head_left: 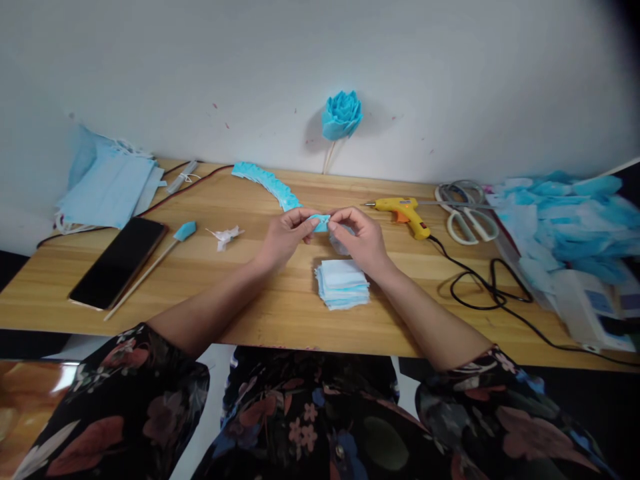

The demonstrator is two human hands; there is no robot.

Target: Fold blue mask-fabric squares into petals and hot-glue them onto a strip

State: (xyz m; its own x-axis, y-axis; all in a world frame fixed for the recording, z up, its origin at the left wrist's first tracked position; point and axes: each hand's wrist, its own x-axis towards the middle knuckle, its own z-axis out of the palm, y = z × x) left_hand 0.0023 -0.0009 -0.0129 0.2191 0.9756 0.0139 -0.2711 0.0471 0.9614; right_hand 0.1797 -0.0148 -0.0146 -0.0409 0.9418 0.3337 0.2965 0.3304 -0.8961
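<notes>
A small folded piece of blue mask fabric is pinched between both hands above the middle of the table. My left hand grips its left end with thumb and finger. On the right end, the fingertips of my right hand are closed. Just below lies a stack of cut blue and white squares. Behind my left hand, a curved row of folded blue petals runs to the back left. Something clear and roundish sits partly hidden behind my right hand.
A blue fabric rose on a stick leans against the wall. Right: yellow glue gun with cord, scissors, fabric scraps, white bottle. Left: masks, phone, blue-tipped stick, white scrap.
</notes>
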